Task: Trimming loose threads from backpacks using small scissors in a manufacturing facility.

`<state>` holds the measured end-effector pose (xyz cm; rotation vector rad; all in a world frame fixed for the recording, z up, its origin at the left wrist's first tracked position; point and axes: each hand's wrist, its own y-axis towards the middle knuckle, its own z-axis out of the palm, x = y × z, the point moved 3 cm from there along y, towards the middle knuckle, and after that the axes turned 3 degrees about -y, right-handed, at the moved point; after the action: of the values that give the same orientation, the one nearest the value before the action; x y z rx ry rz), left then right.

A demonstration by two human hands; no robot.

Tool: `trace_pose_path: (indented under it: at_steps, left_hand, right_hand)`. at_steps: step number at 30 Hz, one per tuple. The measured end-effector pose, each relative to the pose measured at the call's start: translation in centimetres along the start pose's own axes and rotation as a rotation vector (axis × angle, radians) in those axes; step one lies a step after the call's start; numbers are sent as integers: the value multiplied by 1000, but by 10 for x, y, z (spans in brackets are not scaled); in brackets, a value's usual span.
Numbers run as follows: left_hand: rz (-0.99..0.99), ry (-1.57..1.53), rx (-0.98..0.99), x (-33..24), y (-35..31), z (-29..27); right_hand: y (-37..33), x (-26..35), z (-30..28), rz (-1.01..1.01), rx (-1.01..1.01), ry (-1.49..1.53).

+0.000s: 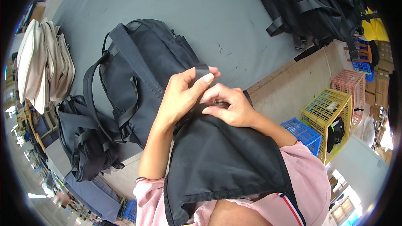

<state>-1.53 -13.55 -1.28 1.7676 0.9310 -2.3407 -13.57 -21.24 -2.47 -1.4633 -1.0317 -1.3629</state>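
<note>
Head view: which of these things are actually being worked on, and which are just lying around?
In hand:
- black strap end, pinched by left hand
- black fabric panel, held by right hand
- black bag on the grey table

Lying about:
- beige bags
- pile of black bags
- yellow crate, blue crate, pink crate

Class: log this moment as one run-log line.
left hand: pinching black strap | right hand: gripping black bag | table: another black bag

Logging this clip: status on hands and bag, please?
Left hand and right hand both pinch the black strap. Black fabric panel drapes toward the person. Black backpack lies behind on table.
</note>
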Motion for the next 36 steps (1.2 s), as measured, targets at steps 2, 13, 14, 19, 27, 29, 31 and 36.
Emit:
trace_pose_path:
  at_steps: [2,13,14,19,27,29,31,36]
  left_hand:
    - [-55,-92,14,-2,-1,3]
    - [26,-334,26,0,-2,-4]
    - [27,-335,27,0,-3,-3]
    - [-71,-149,-6,-2,-7,-8]
    - [-77,178,-136,-5,-7,-8]
    - [-25,310,-143,-6,-6,-8]
    - [-23,346,-144,-6,-6,-8]
    - [-9,445,-152,-8,-5,-8]
  right_hand:
    - [-2,6,2,-93,31,-114]
    - [20,26,-37,-189,-382,-367]
    - [24,29,-40,-189,-382,-369]
    - [39,39,-44,-289,-180,-731]
    - [45,45,-49,-266,-53,-901]
    - [45,44,-48,-274,-62,-845]
    - [46,44,-48,-315,-51,-862]
    - [46,46,-49,-377,-20,-874]
